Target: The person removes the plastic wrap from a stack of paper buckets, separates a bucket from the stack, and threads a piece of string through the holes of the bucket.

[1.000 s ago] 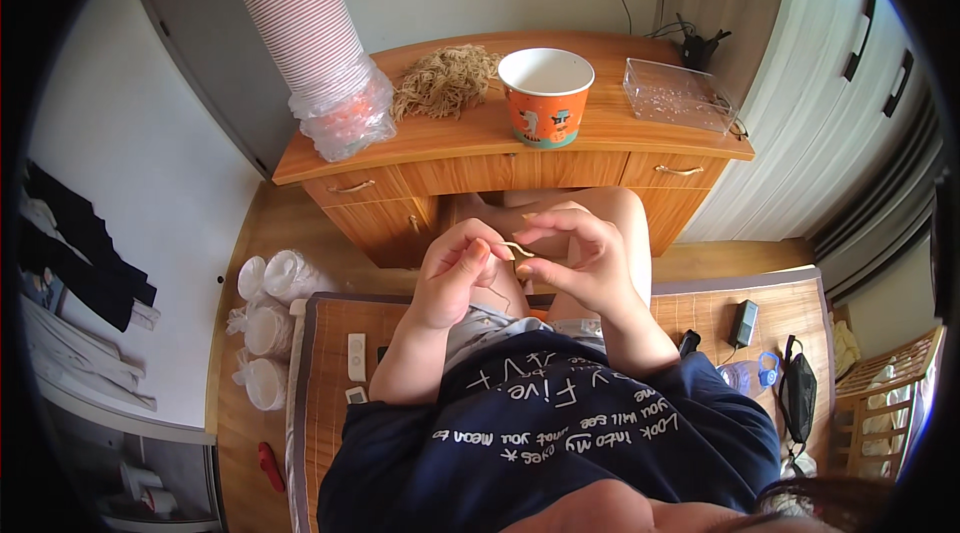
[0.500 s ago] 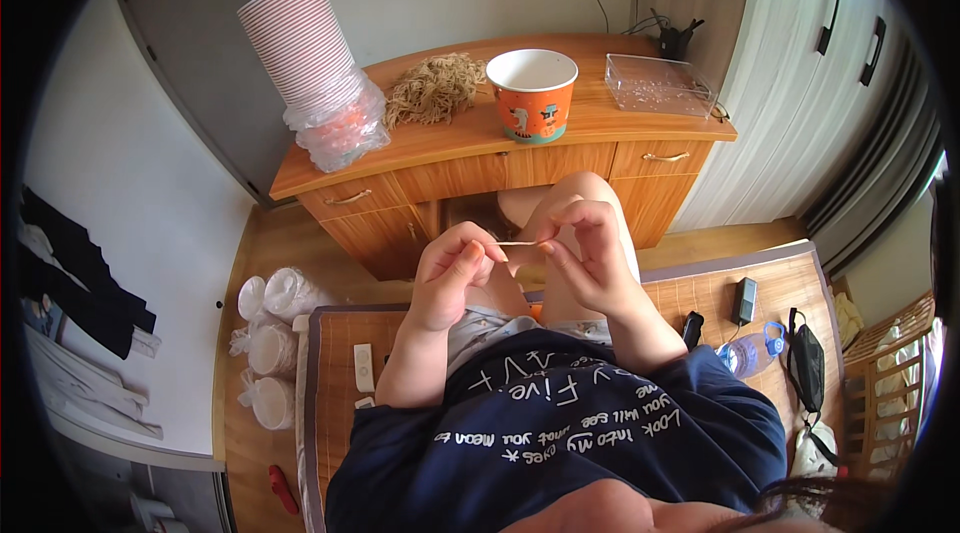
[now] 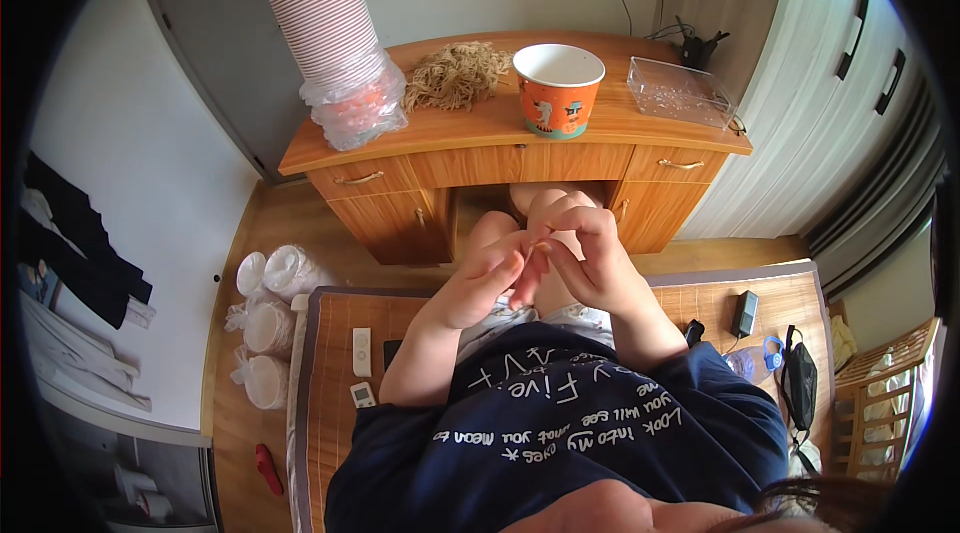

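Facing one tub, one cord tangle: left hand, right hand.

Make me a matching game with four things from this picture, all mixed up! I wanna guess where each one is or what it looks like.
Things
1. Orange bucket
2. Tan strands
3. Red slipper
4. Left hand

Clues
A. Down on the floor
B. Close beside the right hand
C. Tangled in a pile, next to the tall striped stack
D. White inside, with pictures outside

Right pairs: 1-D, 2-C, 3-A, 4-B
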Tool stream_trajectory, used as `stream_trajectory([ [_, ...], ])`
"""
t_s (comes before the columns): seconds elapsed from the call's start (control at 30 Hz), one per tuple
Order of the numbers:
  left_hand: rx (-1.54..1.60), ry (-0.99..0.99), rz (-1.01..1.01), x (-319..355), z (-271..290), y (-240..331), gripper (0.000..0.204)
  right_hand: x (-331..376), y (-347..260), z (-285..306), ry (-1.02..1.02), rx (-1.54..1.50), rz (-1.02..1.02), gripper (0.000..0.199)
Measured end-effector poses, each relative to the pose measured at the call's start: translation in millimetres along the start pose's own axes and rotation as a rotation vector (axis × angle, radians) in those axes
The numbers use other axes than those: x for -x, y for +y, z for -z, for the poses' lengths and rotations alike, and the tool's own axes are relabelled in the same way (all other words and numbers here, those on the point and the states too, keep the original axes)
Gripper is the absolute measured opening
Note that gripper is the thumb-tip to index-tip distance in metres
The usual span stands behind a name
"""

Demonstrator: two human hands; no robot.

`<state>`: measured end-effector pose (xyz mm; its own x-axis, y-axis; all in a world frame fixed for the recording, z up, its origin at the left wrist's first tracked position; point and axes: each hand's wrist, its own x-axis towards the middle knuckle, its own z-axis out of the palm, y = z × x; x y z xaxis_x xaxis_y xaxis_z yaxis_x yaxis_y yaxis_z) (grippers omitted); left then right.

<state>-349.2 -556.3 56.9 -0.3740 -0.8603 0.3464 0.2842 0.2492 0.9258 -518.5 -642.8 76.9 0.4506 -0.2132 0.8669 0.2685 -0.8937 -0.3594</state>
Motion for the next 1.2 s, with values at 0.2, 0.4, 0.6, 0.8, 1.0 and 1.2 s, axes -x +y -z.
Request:
stream_trajectory([
  [0.2, 0.033, 0.233, -0.082, -3, 0, -5, 0.032, 7, 9, 3, 0.001, 0.050, -0.060, 0.039],
  [0.4, 0.021, 0.260, -0.130, -10, 2, -12, 0.029, 3, 12, 6, 0.102, -0.113, -0.099, 0.041],
  [0.6, 0.046, 0.251, -0.080, -15, 9, -18, 0.031, 7, 27, 3, 0.126, -0.089, -0.091, 0.044],
  [0.8, 0.035, 0.257, -0.087, -20, 16, -22, 0.031, 9, 43, 1, 0.138, -0.124, -0.095, 0.039],
  [1.0, -0.398, 0.379, -0.079, -30, 24, -30, 0.022, 7, 46, 16, -0.043, 0.221, -0.060, 0.041],
  [1.2, -0.513, 0.381, -0.088, -45, 33, -48, 0.015, 20, 66, 14, 0.020, 0.170, -0.131, 0.040],
])
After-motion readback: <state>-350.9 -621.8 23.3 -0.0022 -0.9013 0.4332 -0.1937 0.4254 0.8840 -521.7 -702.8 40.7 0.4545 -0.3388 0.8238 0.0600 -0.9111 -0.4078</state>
